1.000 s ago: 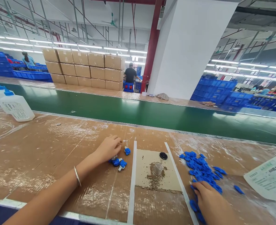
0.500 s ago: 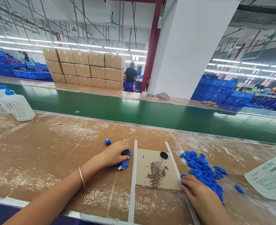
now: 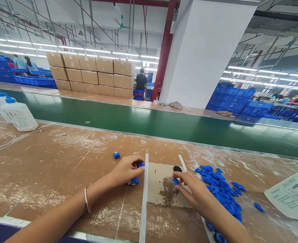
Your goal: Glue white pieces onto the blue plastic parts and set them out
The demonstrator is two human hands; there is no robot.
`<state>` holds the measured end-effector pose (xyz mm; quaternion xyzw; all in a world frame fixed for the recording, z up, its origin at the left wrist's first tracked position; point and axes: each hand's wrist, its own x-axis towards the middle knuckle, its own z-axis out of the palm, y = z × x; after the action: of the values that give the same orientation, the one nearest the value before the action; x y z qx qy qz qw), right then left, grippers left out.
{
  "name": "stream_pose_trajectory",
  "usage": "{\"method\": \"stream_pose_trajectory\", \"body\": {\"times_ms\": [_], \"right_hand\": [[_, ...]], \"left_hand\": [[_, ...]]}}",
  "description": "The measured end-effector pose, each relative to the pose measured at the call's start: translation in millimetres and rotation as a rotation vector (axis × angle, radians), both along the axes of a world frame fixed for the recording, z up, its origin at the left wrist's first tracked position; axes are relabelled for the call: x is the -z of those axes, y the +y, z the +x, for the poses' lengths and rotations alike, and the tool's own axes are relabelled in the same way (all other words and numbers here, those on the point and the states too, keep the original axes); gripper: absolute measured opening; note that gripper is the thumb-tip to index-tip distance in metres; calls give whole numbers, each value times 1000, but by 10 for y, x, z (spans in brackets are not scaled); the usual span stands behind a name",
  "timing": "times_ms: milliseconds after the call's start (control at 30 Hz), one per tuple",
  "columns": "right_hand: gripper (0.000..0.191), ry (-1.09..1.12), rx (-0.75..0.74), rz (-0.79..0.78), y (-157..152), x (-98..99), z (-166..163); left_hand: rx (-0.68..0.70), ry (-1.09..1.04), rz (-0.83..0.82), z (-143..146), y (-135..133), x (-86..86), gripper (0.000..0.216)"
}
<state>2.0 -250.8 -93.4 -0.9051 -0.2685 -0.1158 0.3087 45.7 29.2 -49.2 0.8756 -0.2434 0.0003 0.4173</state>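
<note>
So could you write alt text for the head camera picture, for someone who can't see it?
At a brown workbench a person's right hand pinches a small blue plastic piece over a clear cup on a cardboard square. The left hand rests on a few blue pieces, with a bigger blue pile to the right and a green conveyor belt behind.

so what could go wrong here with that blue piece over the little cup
The right hand pinches a small blue piece right at the clear cup; a nudge might tip the cup on its stained card. The forearm lies beside the blue parts pile and may scatter it. The left hand covers blue assemblies and could knock them.
</note>
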Motion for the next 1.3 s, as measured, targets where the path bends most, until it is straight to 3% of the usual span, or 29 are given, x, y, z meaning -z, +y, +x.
{"method": "stream_pose_trajectory", "body": {"times_ms": [167,400,467,567,633,700,767,967,1067,1133,1233,1300], "right_hand": [[26,74,19,68,44,-69,-85],[21,142,177,270,207,-70,-248],[23,258,199,494,281,-49,-317],[33,556,145,1100,437,-49,-426],[36,691,108,1417,548,-67,-480],[35,765,104,1589,636,-89,-509],[34,804,107,1660,690,-107,-514],[34,807,118,1703,795,-121,-515],[36,749,143,1618,786,-110,-512],[38,612,230,1411,695,-92,-473],[41,355,409,941,465,-49,-361],[43,290,470,762,327,-24,-288]], "left_hand": [[22,108,-110,-158,-114,-59,19],[68,430,-403,-277,-238,63,21],[82,556,-519,-297,-268,95,24],[105,722,-649,-351,-319,113,31],[136,820,-712,-401,-350,111,33],[164,894,-766,-451,-372,109,33],[178,924,-796,-489,-383,110,32],[155,958,-869,-522,-383,98,31],[137,958,-866,-519,-382,73,30],[133,949,-846,-513,-385,61,31],[120,940,-809,-504,-396,60,33],[112,940,-798,-502,-404,74,34]]}}
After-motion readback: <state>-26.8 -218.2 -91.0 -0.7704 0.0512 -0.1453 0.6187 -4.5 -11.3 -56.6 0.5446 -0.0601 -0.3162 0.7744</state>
